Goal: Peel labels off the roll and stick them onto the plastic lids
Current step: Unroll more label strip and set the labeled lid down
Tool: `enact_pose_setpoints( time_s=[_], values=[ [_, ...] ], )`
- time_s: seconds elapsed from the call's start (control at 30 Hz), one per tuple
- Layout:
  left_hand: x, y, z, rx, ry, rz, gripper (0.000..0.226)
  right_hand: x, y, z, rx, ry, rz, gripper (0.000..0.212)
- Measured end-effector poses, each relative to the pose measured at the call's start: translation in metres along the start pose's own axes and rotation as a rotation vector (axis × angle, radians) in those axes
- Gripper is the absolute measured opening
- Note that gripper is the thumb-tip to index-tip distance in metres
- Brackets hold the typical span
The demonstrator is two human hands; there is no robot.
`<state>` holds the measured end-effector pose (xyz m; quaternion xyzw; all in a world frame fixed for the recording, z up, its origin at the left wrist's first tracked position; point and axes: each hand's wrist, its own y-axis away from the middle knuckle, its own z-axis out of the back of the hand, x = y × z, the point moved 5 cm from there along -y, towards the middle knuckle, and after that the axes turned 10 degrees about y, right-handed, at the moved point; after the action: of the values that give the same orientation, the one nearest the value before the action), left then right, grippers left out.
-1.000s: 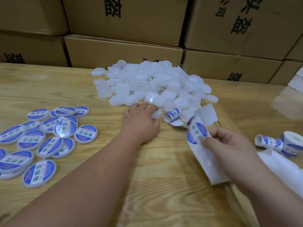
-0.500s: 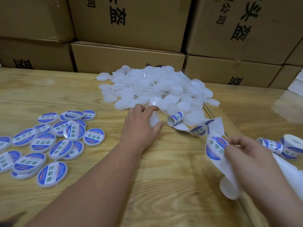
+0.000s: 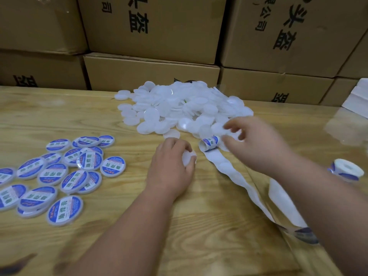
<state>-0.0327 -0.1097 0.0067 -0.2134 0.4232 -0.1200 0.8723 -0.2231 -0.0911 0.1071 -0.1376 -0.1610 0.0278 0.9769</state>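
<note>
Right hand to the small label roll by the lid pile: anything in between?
Nothing visible. The right hand is blurred, fingers spread just right of the small label roll, with only bare table and backing strip nearby.

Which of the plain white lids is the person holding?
The blank lid in the left hand, lying apart from the big white pile; all other blank lids lie untouched.

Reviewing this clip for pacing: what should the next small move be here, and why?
Probably the right hand should pinch the small label roll and peel off a label. The left hand already holds a blank lid, and the right hand, blurred, hovers beside the roll, apparently holding nothing.
</note>
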Motion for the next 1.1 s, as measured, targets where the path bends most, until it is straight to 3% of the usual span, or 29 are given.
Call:
enact_pose_setpoints(
  time_s=[0.07, 0.13, 0.27, 0.4, 0.47, 0.57, 0.7, 1.0, 1.1],
  values=[
    [-0.004, 0.007, 0.001, -0.012, 0.044, -0.007, 0.018, 0.009, -0.027, -0.038, 0.147, 0.116, 0.030, 0.040],
    [-0.005, 0.009, 0.003, -0.018, 0.098, 0.015, 0.018, 0.011, -0.049, -0.065, 0.184, 0.202, 0.001, 0.050],
    [-0.002, 0.007, 0.006, -0.018, 0.165, 0.069, 0.019, 0.002, -0.074, -0.090, 0.218, 0.242, -0.069, 0.040],
    [0.001, 0.004, 0.005, -0.013, 0.176, 0.098, 0.021, -0.008, -0.085, -0.087, 0.230, 0.118, -0.122, 0.020],
    [0.001, 0.002, 0.004, -0.010, 0.177, 0.108, 0.021, -0.015, -0.086, -0.084, 0.253, -0.094, -0.188, 0.033],
    [0.002, 0.001, 0.002, 0.014, 0.170, 0.131, 0.022, -0.021, -0.084, -0.086, 0.309, -0.392, -0.338, 0.019],
    [0.002, 0.001, 0.000, 0.038, 0.152, 0.136, 0.023, -0.023, -0.082, -0.088, 0.344, -0.292, -0.323, 0.013],
    [0.006, 0.000, -0.009, 0.093, -0.024, 0.110, 0.023, -0.024, -0.086, -0.089, 0.341, -0.262, -0.368, 0.041],
    [0.012, -0.004, -0.012, 0.084, -0.038, 0.140, 0.027, -0.021, -0.089, -0.084, 0.268, -0.238, -0.328, 0.034]
  ],
)
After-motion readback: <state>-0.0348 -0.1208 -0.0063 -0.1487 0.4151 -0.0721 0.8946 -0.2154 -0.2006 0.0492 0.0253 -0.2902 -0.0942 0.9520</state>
